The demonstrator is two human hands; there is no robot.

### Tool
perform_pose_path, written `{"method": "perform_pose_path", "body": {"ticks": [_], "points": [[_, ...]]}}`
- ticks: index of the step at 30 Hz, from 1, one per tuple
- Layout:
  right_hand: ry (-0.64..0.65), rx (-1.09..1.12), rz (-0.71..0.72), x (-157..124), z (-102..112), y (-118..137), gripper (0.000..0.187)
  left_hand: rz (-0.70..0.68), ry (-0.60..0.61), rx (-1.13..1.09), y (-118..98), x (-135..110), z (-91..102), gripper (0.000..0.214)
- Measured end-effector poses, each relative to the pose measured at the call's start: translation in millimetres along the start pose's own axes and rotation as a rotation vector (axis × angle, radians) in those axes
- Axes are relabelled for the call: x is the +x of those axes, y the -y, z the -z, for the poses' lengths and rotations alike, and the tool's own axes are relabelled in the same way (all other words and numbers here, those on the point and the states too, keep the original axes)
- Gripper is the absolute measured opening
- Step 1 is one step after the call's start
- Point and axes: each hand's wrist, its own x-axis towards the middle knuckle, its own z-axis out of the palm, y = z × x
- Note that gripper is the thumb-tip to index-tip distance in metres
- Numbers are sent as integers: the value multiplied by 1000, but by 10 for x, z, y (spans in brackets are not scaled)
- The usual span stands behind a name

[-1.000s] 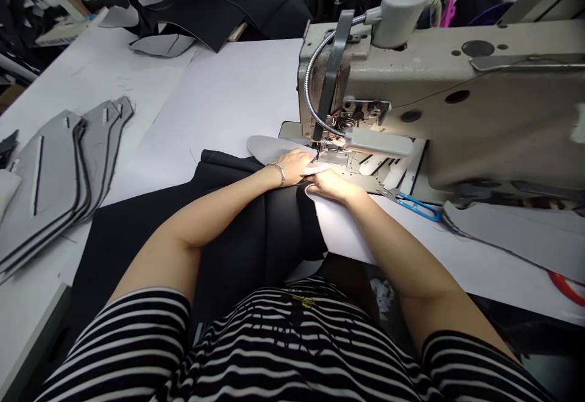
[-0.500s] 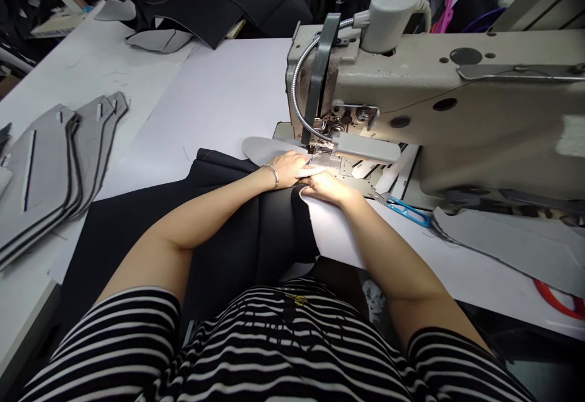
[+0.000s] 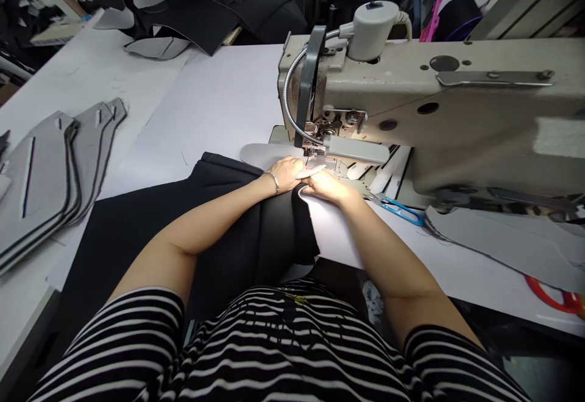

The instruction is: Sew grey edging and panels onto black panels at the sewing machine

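From the head camera, my one feed here, I look down on a person in a black-and-white striped top (image 3: 283, 341) working at a beige cast-metal industrial sewing machine (image 3: 439, 103). Right in front of the sewing machine's needle, a curved pale grey foam-backed panel (image 3: 262, 154) and a thick black neoprene-like panel (image 3: 247, 231) lie layered, running back toward the person's lap. The left hand (image 3: 286, 173) sits open and flat on them just before the presser foot (image 3: 313, 152), a thin silver bangle (image 3: 273, 181) at its wrist. The right hand (image 3: 325, 186) rests beside it on a wide pale grey panel (image 3: 331, 228), fingers curled at the edge (whether they truly pinch it, I cannot tell from here). Blue-handled scissors (image 3: 402, 211) lie near the sewing machine's base. Left of the sewing machine, grey black-edged panels (image 3: 46, 183) lie overlapped on the white table (image 3: 214, 97).
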Motion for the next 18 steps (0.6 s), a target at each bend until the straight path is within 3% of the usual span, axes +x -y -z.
{"method": "perform_pose_path", "body": {"ticks": [3,6,10,15,18], "points": [[-16,5,-21,3,-8,-25,16,-5,-100,-65,54,51,-47,23],[-85,-10,48,-7,-13,79,19,42,-238,-185,128,85,-104,15],[-124,-111,72,-49,-64,322,35,66,-365,-379,190,68,-194,29],[-120,-97,43,-138,-129,375,31,-107,-437,-345,176,0,-322,23],[-128,-52,42,-164,-125,288,28,-219,-401,-260,189,-1,-364,24]]}}
